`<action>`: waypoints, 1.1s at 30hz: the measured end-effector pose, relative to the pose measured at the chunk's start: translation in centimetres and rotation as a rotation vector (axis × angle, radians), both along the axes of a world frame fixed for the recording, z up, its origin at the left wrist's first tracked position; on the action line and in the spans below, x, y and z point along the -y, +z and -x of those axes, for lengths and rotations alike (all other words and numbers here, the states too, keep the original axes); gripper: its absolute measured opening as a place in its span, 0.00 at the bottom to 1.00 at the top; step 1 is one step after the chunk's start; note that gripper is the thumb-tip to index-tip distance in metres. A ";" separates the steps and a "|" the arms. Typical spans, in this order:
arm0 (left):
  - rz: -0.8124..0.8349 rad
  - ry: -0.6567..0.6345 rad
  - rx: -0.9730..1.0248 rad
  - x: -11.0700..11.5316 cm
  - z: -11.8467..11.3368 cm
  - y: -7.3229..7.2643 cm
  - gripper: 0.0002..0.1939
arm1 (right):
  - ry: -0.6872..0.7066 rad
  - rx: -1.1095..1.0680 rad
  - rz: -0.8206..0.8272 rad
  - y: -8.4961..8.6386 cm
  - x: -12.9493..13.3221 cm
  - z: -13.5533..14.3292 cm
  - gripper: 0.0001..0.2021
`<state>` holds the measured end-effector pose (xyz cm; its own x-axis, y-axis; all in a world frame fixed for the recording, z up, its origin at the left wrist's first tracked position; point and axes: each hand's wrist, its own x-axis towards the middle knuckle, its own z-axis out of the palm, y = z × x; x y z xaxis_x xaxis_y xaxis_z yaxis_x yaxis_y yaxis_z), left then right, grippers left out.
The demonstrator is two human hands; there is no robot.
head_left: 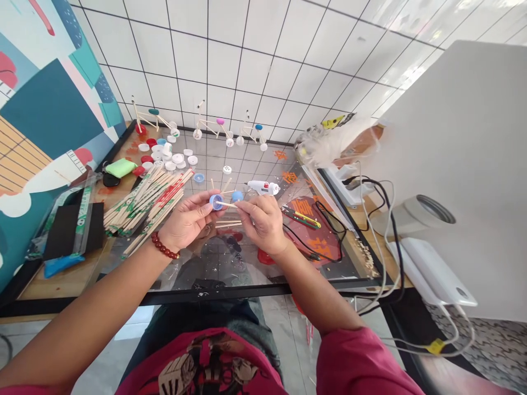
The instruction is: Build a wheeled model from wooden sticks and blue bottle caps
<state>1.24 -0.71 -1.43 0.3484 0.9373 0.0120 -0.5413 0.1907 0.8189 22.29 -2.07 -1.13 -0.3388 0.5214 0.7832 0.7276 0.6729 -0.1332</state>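
Left hand (187,219) pinches blue bottle cap (216,201) above glass table (247,263), hollow facing right, so right hand (263,222), fingers clenched on thin wooden stick (225,204), can seat its tip inside

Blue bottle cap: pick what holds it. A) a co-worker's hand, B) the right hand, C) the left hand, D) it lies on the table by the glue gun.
C: the left hand pinches the blue bottle cap while the right hand holds a thin wooden stick to it.
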 end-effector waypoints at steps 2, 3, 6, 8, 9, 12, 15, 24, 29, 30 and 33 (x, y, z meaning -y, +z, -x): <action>-0.010 -0.001 -0.008 0.1 -0.1 0.1 0.16 | 0.012 -0.006 0.057 -0.2 0.0 0.0 0.09; -0.015 0.001 -0.013 0.1 -0.1 0.1 0.16 | 0.021 -0.014 0.083 -0.3 0.0 -0.1 0.09; -0.027 0.006 -0.027 0.0 -0.1 -0.1 0.16 | 0.038 -0.034 0.138 -0.4 -0.1 -0.1 0.10; -0.039 0.012 -0.039 0.0 -0.1 -0.2 0.16 | 0.039 -0.028 0.147 -0.4 -0.1 -0.1 0.10; -0.045 0.016 -0.050 -0.1 -0.1 -0.3 0.16 | 0.037 -0.021 0.139 -0.3 -0.1 0.0 0.10; -0.071 0.038 -0.106 -0.1 0.0 -0.4 0.18 | 0.032 0.000 0.085 -0.2 0.0 0.0 0.10; -0.103 0.056 -0.137 -0.1 -0.1 -0.3 0.19 | 0.045 0.003 0.058 0.0 0.0 0.0 0.10; -0.086 0.073 -0.170 0.0 -0.2 -0.2 0.19 | 0.060 0.029 0.135 -0.3 -0.2 -0.2 0.12; -0.080 0.067 -0.182 0.0 -0.3 -0.3 0.19 | 0.094 0.033 0.108 -0.6 -0.3 -0.4 0.11; -0.087 0.070 -0.189 0.0 -0.2 -0.3 0.19 | 0.092 0.029 0.127 -0.6 -0.2 -0.4 0.12; -0.133 0.111 -0.241 0.0 -0.3 -0.5 0.19 | 0.092 -0.010 0.220 -0.6 -0.3 -0.3 0.13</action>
<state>1.50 -0.74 -1.89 0.2519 0.9654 0.0669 -0.3393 0.0234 0.9404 22.63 -1.79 -1.71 -0.3861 0.6471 0.6574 0.6622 0.6906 -0.2909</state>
